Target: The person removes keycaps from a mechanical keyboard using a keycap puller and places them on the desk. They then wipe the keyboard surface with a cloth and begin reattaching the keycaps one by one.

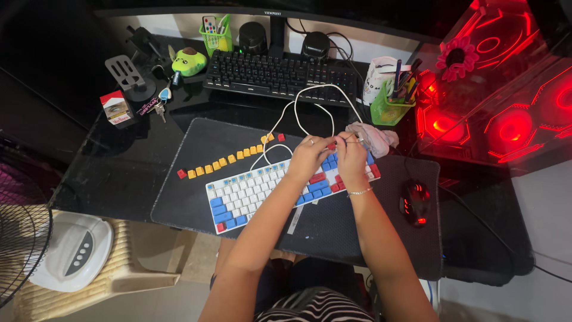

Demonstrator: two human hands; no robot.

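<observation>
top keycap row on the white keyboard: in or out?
Out. The white keyboard has its top row bare; yellow and red keycaps lie in a line on the mat above it.

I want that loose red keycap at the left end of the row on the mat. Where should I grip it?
Probably pinch the red keycap by two opposite side walls, coming straight down from above. It lies alone on the dark mat, apart from the yellow keycaps, so fingertips have room on its left side.

Loose keycaps [229,160] lie behind keyboard [250,194], seemingly on mat [196,149].
</observation>
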